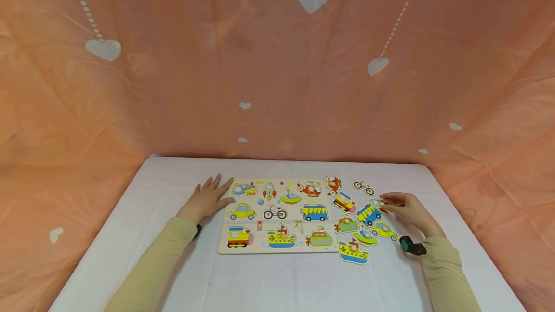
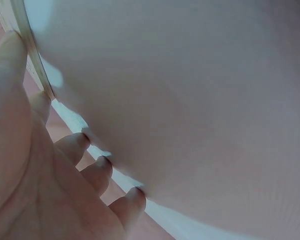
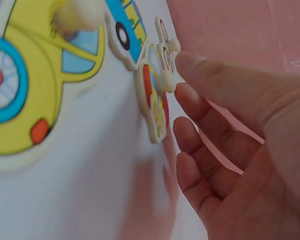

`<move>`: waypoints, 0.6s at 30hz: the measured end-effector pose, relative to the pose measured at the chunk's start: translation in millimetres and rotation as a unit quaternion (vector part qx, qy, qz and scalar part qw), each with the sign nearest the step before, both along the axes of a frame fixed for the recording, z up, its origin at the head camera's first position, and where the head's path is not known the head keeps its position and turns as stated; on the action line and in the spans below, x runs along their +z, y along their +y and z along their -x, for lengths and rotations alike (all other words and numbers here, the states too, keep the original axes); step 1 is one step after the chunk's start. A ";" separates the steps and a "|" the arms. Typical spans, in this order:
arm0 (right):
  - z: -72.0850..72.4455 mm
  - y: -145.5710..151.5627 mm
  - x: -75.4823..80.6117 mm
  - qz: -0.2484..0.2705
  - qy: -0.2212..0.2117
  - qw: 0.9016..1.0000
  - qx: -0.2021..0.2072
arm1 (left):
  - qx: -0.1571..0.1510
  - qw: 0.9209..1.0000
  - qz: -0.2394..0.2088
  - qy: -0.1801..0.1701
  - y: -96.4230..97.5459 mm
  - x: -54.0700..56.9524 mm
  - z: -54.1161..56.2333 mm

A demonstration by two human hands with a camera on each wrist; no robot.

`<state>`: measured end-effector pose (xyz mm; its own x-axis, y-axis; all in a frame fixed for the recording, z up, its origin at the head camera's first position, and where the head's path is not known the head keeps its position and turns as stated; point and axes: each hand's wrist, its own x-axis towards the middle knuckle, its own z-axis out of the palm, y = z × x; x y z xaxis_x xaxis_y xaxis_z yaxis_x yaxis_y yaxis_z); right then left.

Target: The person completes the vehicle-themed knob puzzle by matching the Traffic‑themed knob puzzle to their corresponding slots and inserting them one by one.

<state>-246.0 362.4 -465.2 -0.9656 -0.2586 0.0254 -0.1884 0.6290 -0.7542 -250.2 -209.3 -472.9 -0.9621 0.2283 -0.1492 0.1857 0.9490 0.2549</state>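
A wooden knob puzzle board point(image 1: 260, 250) printed with vehicles lies on the white table. My left hand point(image 1: 203, 202) rests spread at its upper left corner; in the left wrist view the thumb and index finger touch the board's edge point(image 2: 33, 57). Right of the board, my right hand point(image 1: 405, 208) is over the rocket piece point(image 3: 157, 112). Its thumb and index fingertips are close beside the piece's white knob point(image 3: 166, 81), apparently not pinching it. Nearby lie the bus piece point(image 1: 369, 215), the yellow car piece point(image 1: 384, 231) and the bicycle piece point(image 1: 363, 187).
More loose pieces lie right of the board: a helicopter point(image 1: 333, 185), a train point(image 1: 344, 202), a submarine point(image 1: 346, 224), a flying saucer point(image 1: 365, 238) and a ship point(image 1: 353, 253). Some of them crowd together. A pink curtain point(image 1: 277, 85) with white hearts surrounds the table's back and sides.
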 end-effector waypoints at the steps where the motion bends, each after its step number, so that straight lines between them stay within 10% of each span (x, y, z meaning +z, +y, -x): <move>1: 0.2 0.5 -1.1 0.001 -0.001 1.000 -0.003 | 0.000 1.000 0.000 -0.001 0.1 -0.1 0.1; 18: 7.0 5.2 -6.5 0.001 -0.029 1.000 -0.002 | 0.009 1.000 -0.006 -0.002 1.2 2.7 -1.4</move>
